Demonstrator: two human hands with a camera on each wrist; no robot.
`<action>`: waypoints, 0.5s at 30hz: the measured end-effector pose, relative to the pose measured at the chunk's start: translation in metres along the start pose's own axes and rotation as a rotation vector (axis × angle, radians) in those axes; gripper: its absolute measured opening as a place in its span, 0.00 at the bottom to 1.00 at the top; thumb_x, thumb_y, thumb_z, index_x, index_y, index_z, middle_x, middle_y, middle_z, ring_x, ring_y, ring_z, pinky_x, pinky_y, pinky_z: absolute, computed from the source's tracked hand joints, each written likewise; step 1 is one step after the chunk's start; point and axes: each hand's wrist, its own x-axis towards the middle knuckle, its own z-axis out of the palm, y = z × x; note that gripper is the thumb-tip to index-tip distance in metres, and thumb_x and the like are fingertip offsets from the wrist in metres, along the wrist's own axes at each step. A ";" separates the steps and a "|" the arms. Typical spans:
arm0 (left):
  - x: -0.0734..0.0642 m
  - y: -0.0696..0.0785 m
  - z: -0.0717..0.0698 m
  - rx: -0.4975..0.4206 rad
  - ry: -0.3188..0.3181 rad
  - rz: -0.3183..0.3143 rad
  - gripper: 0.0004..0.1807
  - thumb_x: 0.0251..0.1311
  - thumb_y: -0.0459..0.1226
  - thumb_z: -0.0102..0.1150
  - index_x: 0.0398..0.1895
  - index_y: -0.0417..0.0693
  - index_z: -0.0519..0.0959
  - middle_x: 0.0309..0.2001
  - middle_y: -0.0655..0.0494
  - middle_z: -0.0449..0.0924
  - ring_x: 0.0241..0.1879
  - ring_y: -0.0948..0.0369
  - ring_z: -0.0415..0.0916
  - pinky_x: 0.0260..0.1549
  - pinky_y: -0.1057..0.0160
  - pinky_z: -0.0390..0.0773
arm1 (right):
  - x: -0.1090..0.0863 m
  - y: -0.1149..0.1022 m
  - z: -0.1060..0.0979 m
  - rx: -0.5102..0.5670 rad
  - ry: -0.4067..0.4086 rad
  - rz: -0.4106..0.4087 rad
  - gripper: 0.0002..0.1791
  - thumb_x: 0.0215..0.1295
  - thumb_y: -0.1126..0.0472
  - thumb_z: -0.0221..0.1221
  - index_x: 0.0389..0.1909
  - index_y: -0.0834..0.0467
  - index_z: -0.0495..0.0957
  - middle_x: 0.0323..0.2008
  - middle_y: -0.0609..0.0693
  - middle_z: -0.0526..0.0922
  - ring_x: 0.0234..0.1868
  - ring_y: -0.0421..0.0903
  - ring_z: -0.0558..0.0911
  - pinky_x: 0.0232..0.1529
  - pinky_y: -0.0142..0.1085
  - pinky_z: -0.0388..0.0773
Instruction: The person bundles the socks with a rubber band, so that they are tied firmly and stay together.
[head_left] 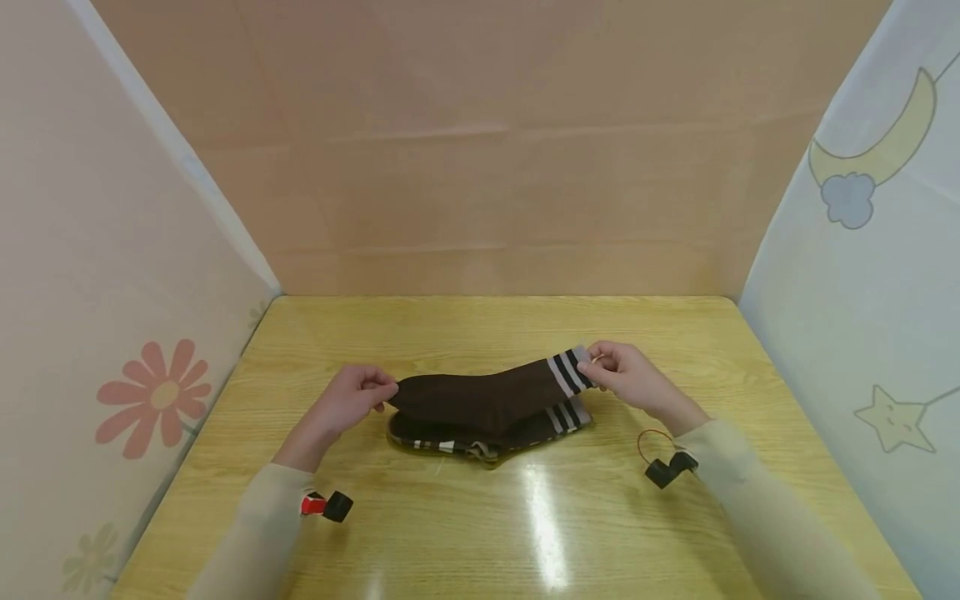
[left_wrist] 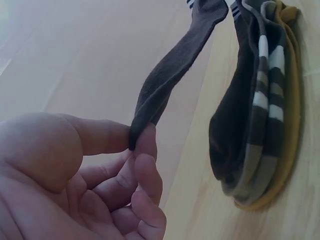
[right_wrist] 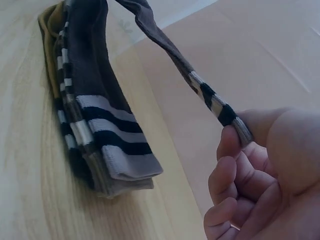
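A dark brown sock (head_left: 480, 398) with a grey and black striped cuff is stretched between both hands, above a pile of socks. My left hand (head_left: 356, 394) pinches its toe end between thumb and fingers. At the cuff end, my right hand (head_left: 626, 373) pinches the striped edge. Under it, the sock pile (left_wrist: 255, 115) lies on the table; its top sock (right_wrist: 95, 60) is dark brown with the same striped cuff. Below that come layers with white and brown blocks, and a mustard sock (left_wrist: 292, 100) at the bottom. The held sock hangs apart from the pile in both wrist views.
The wooden table (head_left: 420, 533) ends at a tan back wall (head_left: 510, 167). Pale printed side walls stand at the left (head_left: 112, 250) and right (head_left: 862, 308). Small black devices hang at the left wrist (head_left: 339, 507) and right wrist (head_left: 662, 473).
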 end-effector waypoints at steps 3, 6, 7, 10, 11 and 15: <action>-0.003 -0.003 -0.001 0.008 -0.022 -0.022 0.14 0.77 0.35 0.58 0.53 0.31 0.81 0.41 0.47 0.85 0.38 0.50 0.80 0.37 0.54 0.79 | -0.002 0.001 0.003 0.007 -0.027 0.007 0.12 0.80 0.59 0.59 0.48 0.66 0.75 0.22 0.51 0.74 0.21 0.39 0.65 0.22 0.33 0.63; -0.006 -0.007 -0.001 0.011 -0.028 -0.046 0.14 0.77 0.36 0.58 0.53 0.32 0.82 0.40 0.49 0.85 0.37 0.53 0.79 0.34 0.57 0.77 | -0.002 0.004 0.007 0.005 -0.051 0.019 0.12 0.80 0.59 0.59 0.48 0.66 0.75 0.23 0.52 0.75 0.22 0.41 0.67 0.23 0.33 0.64; -0.007 -0.008 -0.001 0.011 -0.034 -0.042 0.14 0.77 0.36 0.58 0.53 0.31 0.82 0.40 0.49 0.85 0.36 0.54 0.79 0.33 0.57 0.77 | -0.002 0.004 0.008 0.007 -0.056 0.024 0.12 0.80 0.59 0.59 0.48 0.66 0.75 0.23 0.53 0.76 0.23 0.42 0.68 0.24 0.33 0.65; -0.008 -0.012 0.001 0.004 -0.041 -0.044 0.14 0.77 0.36 0.58 0.53 0.32 0.82 0.40 0.49 0.85 0.36 0.54 0.78 0.33 0.57 0.78 | -0.003 0.007 0.011 0.005 -0.071 0.039 0.13 0.79 0.59 0.60 0.49 0.67 0.75 0.24 0.56 0.78 0.25 0.45 0.71 0.26 0.34 0.68; -0.008 -0.013 0.001 -0.001 -0.043 -0.045 0.14 0.77 0.36 0.58 0.53 0.31 0.82 0.40 0.49 0.85 0.36 0.54 0.79 0.33 0.57 0.78 | -0.003 0.007 0.011 0.005 -0.073 0.039 0.13 0.79 0.59 0.60 0.49 0.67 0.75 0.25 0.58 0.79 0.26 0.45 0.72 0.27 0.34 0.69; -0.008 -0.018 0.005 -0.004 -0.048 -0.049 0.14 0.76 0.36 0.58 0.53 0.31 0.82 0.40 0.49 0.85 0.37 0.52 0.79 0.33 0.56 0.78 | -0.003 0.011 0.015 -0.006 -0.076 0.051 0.13 0.79 0.59 0.60 0.49 0.68 0.75 0.24 0.57 0.78 0.24 0.42 0.71 0.25 0.33 0.68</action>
